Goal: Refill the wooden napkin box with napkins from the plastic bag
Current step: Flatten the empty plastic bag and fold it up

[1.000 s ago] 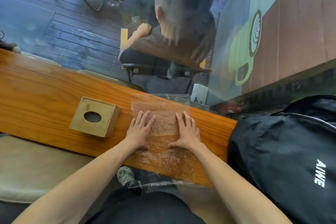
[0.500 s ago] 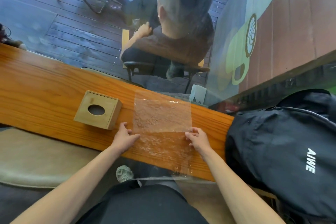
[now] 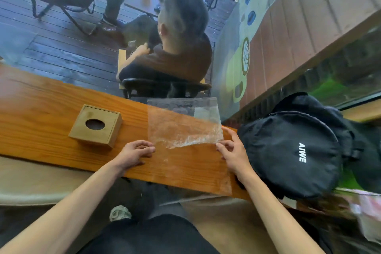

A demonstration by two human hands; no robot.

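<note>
The wooden napkin box (image 3: 107,118), square with a round hole in its lid, sits closed on the wooden counter (image 3: 41,113), left of my hands. A clear plastic bag (image 3: 181,123) lies flat and looks empty; its far end hangs past the counter's back edge. Its crinkled near edge runs between my hands. My left hand (image 3: 134,153) is curled at the bag's near left corner, fingertips on the plastic. My right hand (image 3: 233,152) pinches the near right corner between thumb and fingers. No napkins show.
A black backpack (image 3: 292,150) rests against the counter's right end, touching my right wrist. Behind the counter is a glass pane; beyond it a person (image 3: 175,57) sits on a chair on a wooden deck. A padded bench (image 3: 31,183) is below left.
My hands slid from flat on the bag to its side edges and now hold its near corners. The bag's near edge has been drawn up towards the far side. The view tilted up.
</note>
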